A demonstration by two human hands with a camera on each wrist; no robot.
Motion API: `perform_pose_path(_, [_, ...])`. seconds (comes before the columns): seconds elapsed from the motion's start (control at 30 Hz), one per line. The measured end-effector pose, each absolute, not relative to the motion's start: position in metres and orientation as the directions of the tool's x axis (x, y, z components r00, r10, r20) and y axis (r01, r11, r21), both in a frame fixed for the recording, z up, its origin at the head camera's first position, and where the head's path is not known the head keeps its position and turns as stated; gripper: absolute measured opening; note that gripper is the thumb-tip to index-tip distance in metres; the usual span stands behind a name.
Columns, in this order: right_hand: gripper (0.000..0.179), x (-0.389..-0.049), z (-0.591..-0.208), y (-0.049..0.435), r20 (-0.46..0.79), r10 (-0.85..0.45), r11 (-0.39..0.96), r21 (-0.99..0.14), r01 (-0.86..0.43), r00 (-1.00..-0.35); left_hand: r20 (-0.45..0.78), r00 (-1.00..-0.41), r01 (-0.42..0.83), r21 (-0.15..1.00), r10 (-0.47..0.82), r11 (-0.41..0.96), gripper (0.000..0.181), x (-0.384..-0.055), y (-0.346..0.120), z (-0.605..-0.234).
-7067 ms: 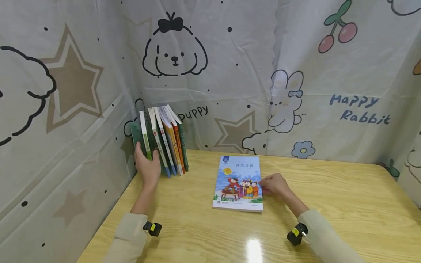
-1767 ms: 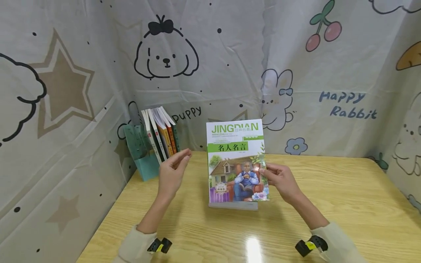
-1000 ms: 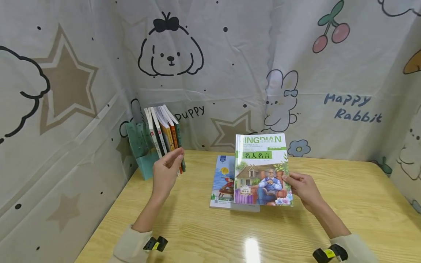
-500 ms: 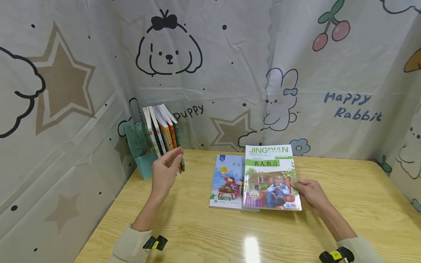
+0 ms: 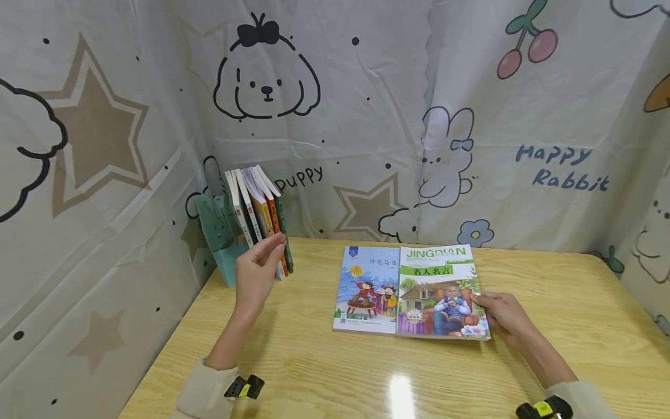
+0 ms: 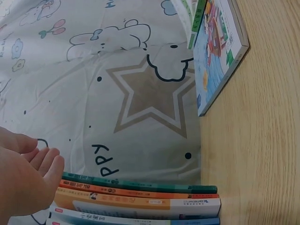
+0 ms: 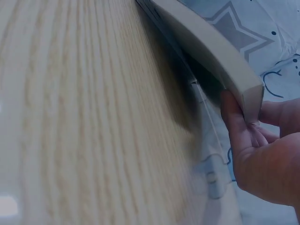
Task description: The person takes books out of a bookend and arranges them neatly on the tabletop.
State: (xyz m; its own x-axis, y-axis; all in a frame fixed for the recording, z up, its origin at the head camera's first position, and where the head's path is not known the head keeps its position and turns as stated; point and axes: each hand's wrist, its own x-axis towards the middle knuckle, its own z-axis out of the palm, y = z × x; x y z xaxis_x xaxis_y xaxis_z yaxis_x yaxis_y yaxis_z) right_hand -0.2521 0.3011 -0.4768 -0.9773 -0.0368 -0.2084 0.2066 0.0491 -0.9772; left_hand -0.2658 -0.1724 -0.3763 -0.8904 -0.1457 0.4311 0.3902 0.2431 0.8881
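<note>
My right hand [image 5: 505, 314] pinches the right edge of a white and green book [image 5: 439, 291], thumb on the cover and fingers underneath. In the right wrist view this book [image 7: 220, 51] is tilted, with a shadowed gap between its held edge and the table. Its left side overlaps a blue picture-cover book [image 5: 361, 297] lying flat on the table. My left hand [image 5: 256, 279] holds nothing; its fingers are loosely bent, near the front of a row of upright books [image 5: 264, 209]. The left wrist view shows that hand [image 6: 28, 173] beside several coloured spines [image 6: 140, 201].
A teal bookend [image 5: 222, 238] stands at the left of the row, close to the curtain wall. Behind the pale wooden table [image 5: 314, 372] hangs a patterned cloth [image 5: 366, 116]. Wood surface stretches to the right of the two flat books.
The white and green book came out of the row, passed to my right hand, and moved right and down over the blue book. My left hand left the row and stays beside it.
</note>
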Motion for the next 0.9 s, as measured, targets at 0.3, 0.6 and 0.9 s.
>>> perform_pose_path(0.3, [0.034,-0.257,-0.472,0.31,-0.197,-0.03,0.1,-0.976,0.193,-0.98,0.424,-0.893,0.382,0.893,-0.154,0.24,0.032,-0.265,-0.176,-0.376])
perform_pose_path(0.6, [0.047,-0.256,-0.479,0.322,-0.275,-0.017,0.145,-0.952,0.269,-0.961,0.395,-0.904,0.347,0.9,-0.16,0.262,0.033,-0.265,-0.18,-0.38])
perform_pose_path(0.9, [0.049,-0.261,-0.479,0.326,-0.305,-0.015,0.169,-0.94,0.298,-0.952,0.417,-0.895,0.375,0.895,-0.16,0.24,0.032,-0.265,-0.183,-0.38])
